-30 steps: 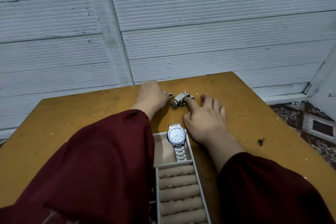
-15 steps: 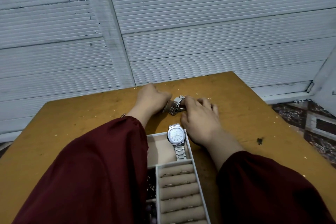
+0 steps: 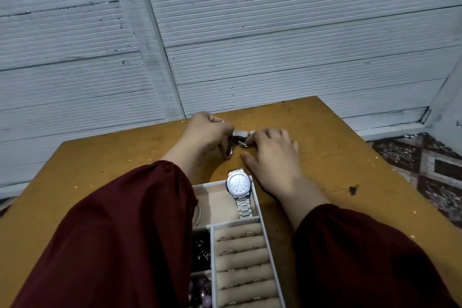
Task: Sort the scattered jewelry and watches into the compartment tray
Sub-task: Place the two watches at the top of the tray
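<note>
A second silver watch [image 3: 231, 144] lies on the table beyond the tray, held between both hands. My left hand [image 3: 203, 135] grips its band, which loops out below the fist. My right hand [image 3: 271, 150] pinches the clasp end with curled fingertips. The white compartment tray [image 3: 256, 201] sits nearer to me. A silver watch with a pale square dial [image 3: 238, 185] lies in its far compartment, its head propped on the rim. Beige ring rolls [image 3: 241, 257] holding several rings fill the right column.
Small dark compartments [image 3: 201, 250] on the tray's left hold earrings and purple beads, partly hidden by my left sleeve. The yellow-brown table [image 3: 325, 157] ends close behind my hands against a white slatted wall. A dark chip [image 3: 353, 190] marks the table at right.
My right hand has curled its fingers onto the watch's clasp end. My left hand has pulled the band toward me, so it now loops out below the fist.
</note>
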Action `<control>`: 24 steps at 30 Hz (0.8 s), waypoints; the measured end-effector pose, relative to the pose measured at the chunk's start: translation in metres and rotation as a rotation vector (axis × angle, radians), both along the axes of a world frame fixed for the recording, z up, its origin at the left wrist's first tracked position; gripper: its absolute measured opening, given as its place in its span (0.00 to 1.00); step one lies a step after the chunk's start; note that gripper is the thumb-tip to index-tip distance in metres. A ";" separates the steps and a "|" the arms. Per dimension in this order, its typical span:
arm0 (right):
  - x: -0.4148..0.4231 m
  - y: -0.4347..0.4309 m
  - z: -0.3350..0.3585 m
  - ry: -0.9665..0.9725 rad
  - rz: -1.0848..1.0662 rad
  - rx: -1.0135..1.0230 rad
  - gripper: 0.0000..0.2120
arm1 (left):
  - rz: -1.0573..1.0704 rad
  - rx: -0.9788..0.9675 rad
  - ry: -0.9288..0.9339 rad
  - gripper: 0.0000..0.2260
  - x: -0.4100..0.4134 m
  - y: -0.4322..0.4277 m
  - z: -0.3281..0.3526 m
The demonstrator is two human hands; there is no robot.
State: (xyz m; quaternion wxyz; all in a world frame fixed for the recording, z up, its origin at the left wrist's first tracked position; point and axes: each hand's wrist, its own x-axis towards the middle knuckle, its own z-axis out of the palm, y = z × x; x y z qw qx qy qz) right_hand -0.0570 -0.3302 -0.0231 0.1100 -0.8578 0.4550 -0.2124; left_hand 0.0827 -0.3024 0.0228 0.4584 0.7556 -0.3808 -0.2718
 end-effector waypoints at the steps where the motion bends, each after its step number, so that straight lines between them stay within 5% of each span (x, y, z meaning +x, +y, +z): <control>1: -0.001 0.000 0.002 -0.017 -0.026 0.010 0.15 | -0.003 -0.002 -0.002 0.07 0.000 0.001 0.001; 4: -0.004 0.000 0.004 -0.062 -0.094 0.026 0.10 | -0.014 0.009 -0.002 0.06 -0.001 0.005 0.005; 12: -0.001 0.001 0.004 -0.078 -0.059 0.043 0.25 | -0.032 0.010 0.016 0.08 -0.002 0.012 0.012; 20: 0.003 -0.003 0.003 -0.308 -0.053 0.098 0.12 | -0.024 -0.007 0.033 0.05 0.000 0.019 0.014; 24: 0.000 -0.004 0.003 -0.273 -0.063 0.064 0.12 | -0.029 -0.014 0.043 0.05 0.000 0.024 0.015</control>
